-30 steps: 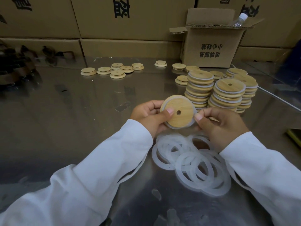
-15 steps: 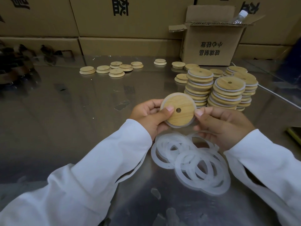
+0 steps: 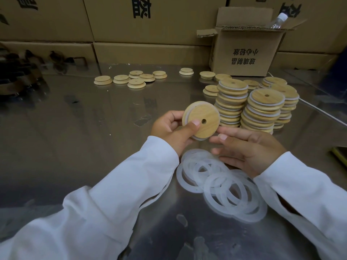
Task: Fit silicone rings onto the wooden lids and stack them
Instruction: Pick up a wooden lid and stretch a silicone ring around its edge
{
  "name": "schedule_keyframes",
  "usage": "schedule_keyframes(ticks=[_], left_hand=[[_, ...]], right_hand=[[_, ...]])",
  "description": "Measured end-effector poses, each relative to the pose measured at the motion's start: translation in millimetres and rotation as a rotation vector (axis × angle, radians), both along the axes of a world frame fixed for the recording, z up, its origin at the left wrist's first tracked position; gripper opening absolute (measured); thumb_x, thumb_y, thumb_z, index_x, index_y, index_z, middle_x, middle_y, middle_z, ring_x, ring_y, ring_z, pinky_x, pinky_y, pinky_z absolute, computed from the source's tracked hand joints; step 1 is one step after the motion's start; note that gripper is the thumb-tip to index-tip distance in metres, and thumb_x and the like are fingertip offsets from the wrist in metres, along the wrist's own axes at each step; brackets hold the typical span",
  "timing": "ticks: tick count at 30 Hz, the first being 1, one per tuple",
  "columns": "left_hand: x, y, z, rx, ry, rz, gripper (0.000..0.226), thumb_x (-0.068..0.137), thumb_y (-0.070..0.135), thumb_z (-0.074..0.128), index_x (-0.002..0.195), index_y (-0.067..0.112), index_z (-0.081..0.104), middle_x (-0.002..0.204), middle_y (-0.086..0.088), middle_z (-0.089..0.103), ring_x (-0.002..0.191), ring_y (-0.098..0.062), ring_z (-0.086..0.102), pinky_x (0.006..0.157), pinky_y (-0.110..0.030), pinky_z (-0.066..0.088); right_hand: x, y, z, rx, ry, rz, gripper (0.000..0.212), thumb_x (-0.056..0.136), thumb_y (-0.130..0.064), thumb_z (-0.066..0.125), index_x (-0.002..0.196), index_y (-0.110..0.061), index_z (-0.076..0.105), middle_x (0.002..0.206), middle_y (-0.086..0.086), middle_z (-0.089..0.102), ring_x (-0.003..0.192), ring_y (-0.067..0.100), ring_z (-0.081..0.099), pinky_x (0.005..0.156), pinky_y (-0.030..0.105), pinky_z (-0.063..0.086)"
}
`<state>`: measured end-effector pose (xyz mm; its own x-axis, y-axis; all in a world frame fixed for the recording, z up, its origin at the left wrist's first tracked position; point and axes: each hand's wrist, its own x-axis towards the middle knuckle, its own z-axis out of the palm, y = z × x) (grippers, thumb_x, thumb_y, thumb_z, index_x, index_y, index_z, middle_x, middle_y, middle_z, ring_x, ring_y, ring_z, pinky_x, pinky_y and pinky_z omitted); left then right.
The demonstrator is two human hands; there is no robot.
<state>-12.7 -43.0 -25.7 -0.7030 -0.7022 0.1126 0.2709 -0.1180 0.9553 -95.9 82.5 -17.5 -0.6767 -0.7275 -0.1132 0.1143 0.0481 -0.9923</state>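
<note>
My left hand [image 3: 170,130] grips a round wooden lid [image 3: 203,120] with a small centre hole, thumb on its face; a white silicone ring shows around its edge. My right hand [image 3: 247,149] hovers just right of and below the lid with relaxed fingers, holding nothing. A heap of loose white silicone rings [image 3: 221,184] lies on the table under my hands. Stacks of ringed lids [image 3: 262,111] stand just behind the held lid. Bare wooden lids [image 3: 131,79] lie scattered further back.
The work surface is a shiny metal table [image 3: 84,137]. An open cardboard box [image 3: 246,51] with a plastic bottle [image 3: 278,20] in it stands at the back right. Large cartons [image 3: 142,21] line the back wall. A white cable [image 3: 319,111] runs along the right.
My right hand has let go of the lid's right edge and dropped slightly away. The left hand now holds the lid alone, tilted a little to the left.
</note>
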Motion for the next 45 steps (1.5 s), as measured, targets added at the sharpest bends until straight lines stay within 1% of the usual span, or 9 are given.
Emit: schedule_keyframes(ticks=[7,11,20,26,28,32,35,41,45], left_hand=[[1.1,-0.8,0.3,-0.075,-0.040,0.060,0.016,0.081,0.000,0.063,0.083,0.015,0.057,0.099,-0.018,0.064,0.098,-0.038,0.062,0.087,-0.055,0.050],[0.8,-0.6,0.2,-0.114,-0.041,0.058,0.016,0.081,0.001,0.063,0.084,0.015,0.057,0.100,-0.019,0.064,0.098,-0.038,0.062,0.086,-0.054,0.051],[2.6,2.1,-1.3,-0.348,-0.016,0.057,0.019,0.081,0.005,0.065,0.084,0.019,0.052,0.091,-0.004,0.064,0.081,-0.011,0.064,0.073,-0.020,0.055],[3.9,4.3,-1.4,-0.378,0.001,0.037,0.019,0.081,0.004,0.065,0.085,0.018,0.053,0.089,-0.001,0.064,0.076,-0.004,0.064,0.068,-0.016,0.053],[3.3,3.3,-1.8,-0.353,-0.005,0.045,0.017,0.081,0.006,0.065,0.085,0.017,0.053,0.091,-0.006,0.064,0.079,-0.012,0.064,0.069,-0.019,0.052],[1.2,2.8,-0.9,-0.090,-0.007,-0.016,0.012,0.083,0.000,0.060,0.086,0.011,0.057,0.094,-0.017,0.064,0.091,-0.033,0.064,0.082,-0.045,0.053],[-0.3,3.3,-0.3,0.047,-0.010,-0.088,0.011,0.084,-0.003,0.057,0.085,0.008,0.057,0.085,-0.012,0.064,0.082,-0.026,0.064,0.081,-0.041,0.054],[-0.6,4.4,0.0,0.041,-0.018,-0.072,0.011,0.084,-0.003,0.057,0.085,0.008,0.057,0.084,-0.012,0.064,0.083,-0.027,0.063,0.084,-0.044,0.053],[-0.8,3.2,-0.7,0.073,-0.004,-0.092,0.009,0.084,-0.003,0.057,0.086,0.006,0.058,0.083,-0.012,0.064,0.076,-0.022,0.064,0.075,-0.035,0.056]], right_hand=[[4.6,1.0,3.9,-0.022,-0.024,0.052,0.052,0.051,-0.029,0.066,0.101,-0.017,0.064,0.089,-0.003,0.074,0.078,0.015,0.071,0.069,0.022,0.056],[5.8,0.8,5.9,-0.030,-0.060,0.039,0.055,0.051,-0.027,0.065,0.104,-0.014,0.063,0.090,-0.001,0.074,0.077,0.015,0.071,0.068,0.023,0.056],[3.9,0.0,6.5,-0.025,-0.214,0.000,0.053,0.051,-0.022,0.064,0.103,-0.010,0.064,0.097,0.005,0.072,0.070,0.011,0.070,0.073,0.028,0.049],[1.2,-0.6,5.0,-0.019,-0.261,-0.021,0.047,0.050,-0.022,0.064,0.095,-0.009,0.065,0.080,0.003,0.072,0.062,0.009,0.068,0.061,0.025,0.053],[0.9,-1.0,4.6,-0.015,-0.270,-0.024,0.042,0.053,-0.020,0.064,0.093,-0.007,0.064,0.072,0.003,0.072,0.059,0.010,0.067,0.055,0.024,0.056],[-0.3,-1.6,2.5,-0.004,-0.240,-0.059,0.020,0.065,-0.014,0.065,0.083,-0.005,0.065,0.061,0.003,0.070,0.049,0.008,0.064,0.049,0.022,0.054],[-1.8,-0.7,1.5,0.023,-0.211,-0.083,0.020,0.062,-0.015,0.065,0.079,-0.006,0.065,0.058,0.002,0.069,0.044,0.006,0.059,0.046,0.020,0.052],[-2.8,-0.2,0.2,0.022,-0.205,-0.060,0.009,0.080,-0.009,0.059,0.081,-0.002,0.064,0.056,0.002,0.067,0.041,0.004,0.055,0.043,0.018,0.050],[-3.0,0.2,0.7,0.017,-0.187,-0.073,0.007,0.077,-0.010,0.062,0.079,-0.004,0.065,0.059,0.003,0.068,0.041,0.005,0.055,0.043,0.018,0.050]])
